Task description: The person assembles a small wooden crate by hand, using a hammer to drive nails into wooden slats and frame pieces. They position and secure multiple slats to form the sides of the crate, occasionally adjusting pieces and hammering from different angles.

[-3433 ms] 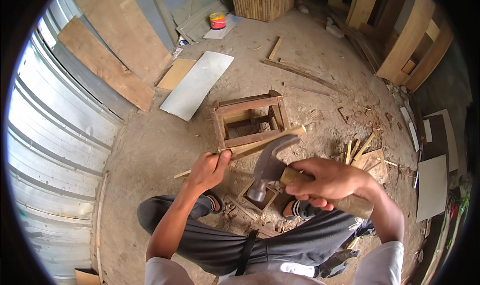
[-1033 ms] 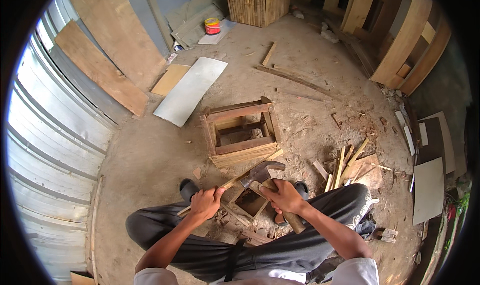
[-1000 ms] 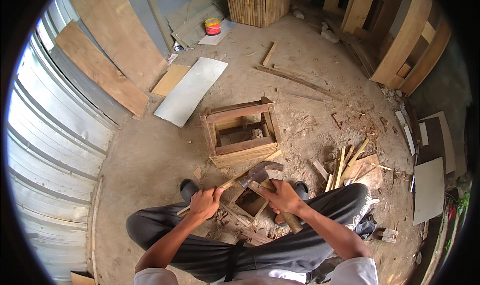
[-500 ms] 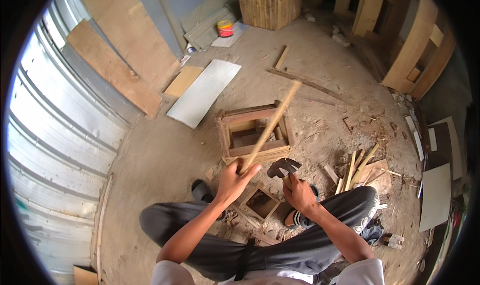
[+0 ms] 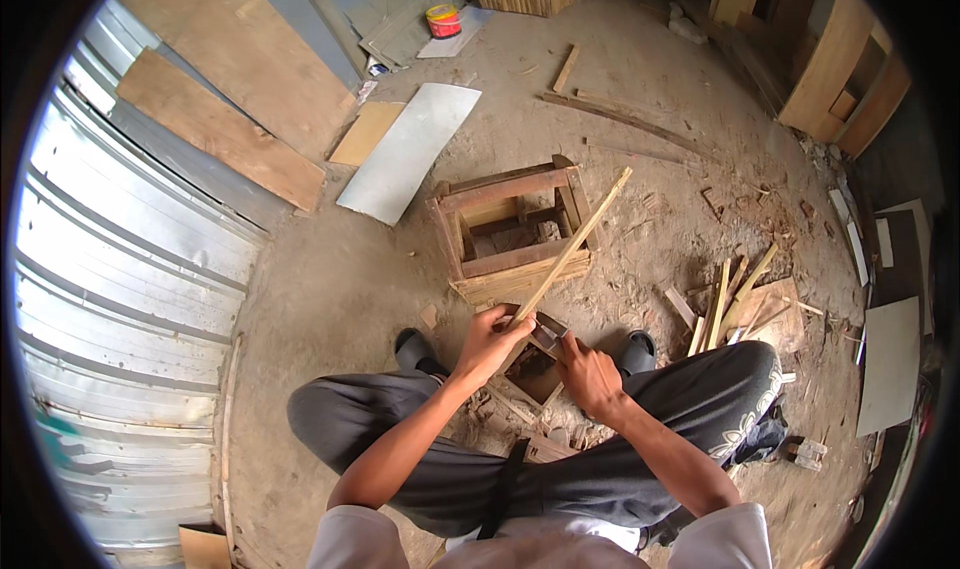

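I sit on the dirt floor with my legs spread. My left hand (image 5: 490, 344) is shut on the near end of a thin wooden strip (image 5: 580, 239), which slants away up and to the right across a small wooden stool frame (image 5: 510, 224). My right hand (image 5: 590, 374) is close beside it, gripping a hammer whose grey head (image 5: 547, 337) shows just left of the fingers. Both hands hover over a small square wooden frame (image 5: 535, 374) lying between my feet. A bundle of cut strips (image 5: 520, 277) rests against the stool frame's near side.
A corrugated metal wall (image 5: 130, 299) runs along the left, with boards (image 5: 220, 139) leaning on it. A white panel (image 5: 410, 149) lies on the floor, and a red and yellow can (image 5: 443, 19) stands beyond it. Loose slats (image 5: 725, 304) and scraps litter the right. Wooden planks (image 5: 830, 69) stand at the back right.
My left hand has raised the strip from lying low so that it points away up-right. The hammer, swung high earlier, has come down beside the left hand over the small frame.
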A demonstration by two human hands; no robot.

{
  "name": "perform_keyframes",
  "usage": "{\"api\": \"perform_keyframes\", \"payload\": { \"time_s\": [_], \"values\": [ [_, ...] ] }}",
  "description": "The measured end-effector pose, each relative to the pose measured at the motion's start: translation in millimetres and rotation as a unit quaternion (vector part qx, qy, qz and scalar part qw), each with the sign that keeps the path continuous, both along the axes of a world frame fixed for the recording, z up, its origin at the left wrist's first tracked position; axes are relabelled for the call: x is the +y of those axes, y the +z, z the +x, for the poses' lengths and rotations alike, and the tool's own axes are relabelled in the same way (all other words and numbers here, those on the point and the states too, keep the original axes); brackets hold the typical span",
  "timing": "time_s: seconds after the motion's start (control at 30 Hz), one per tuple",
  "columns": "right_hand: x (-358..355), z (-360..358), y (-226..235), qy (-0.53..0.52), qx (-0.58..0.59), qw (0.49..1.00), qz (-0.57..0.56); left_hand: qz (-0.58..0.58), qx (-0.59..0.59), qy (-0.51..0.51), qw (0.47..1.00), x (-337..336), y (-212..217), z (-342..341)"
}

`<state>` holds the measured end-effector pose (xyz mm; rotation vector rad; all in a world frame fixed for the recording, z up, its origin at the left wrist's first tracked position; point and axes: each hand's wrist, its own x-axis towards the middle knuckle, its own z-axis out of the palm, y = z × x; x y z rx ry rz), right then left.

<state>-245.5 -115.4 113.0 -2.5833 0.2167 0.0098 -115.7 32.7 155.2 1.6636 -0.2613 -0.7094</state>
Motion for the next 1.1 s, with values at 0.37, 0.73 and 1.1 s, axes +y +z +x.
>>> {"api": "perform_keyframes", "payload": {
  "time_s": [0.37, 0.73, 1.1],
  "values": [
    [16, 2, -10, -0.003, 0.06, 0.997, -0.042, 0.08, -0.212, 0.01, 0.974, 12, -19, -7],
    [-13, 4, -18, -0.089, 0.14, 0.985, 0.043, -0.046, 0.084, 0.002, 0.995, 15, -12, -11],
    [-41, -9, -38, -0.164, 0.014, 0.983, 0.08, 0.099, 0.079, -0.019, 0.992, 43, -101, -37]
  ]
}}
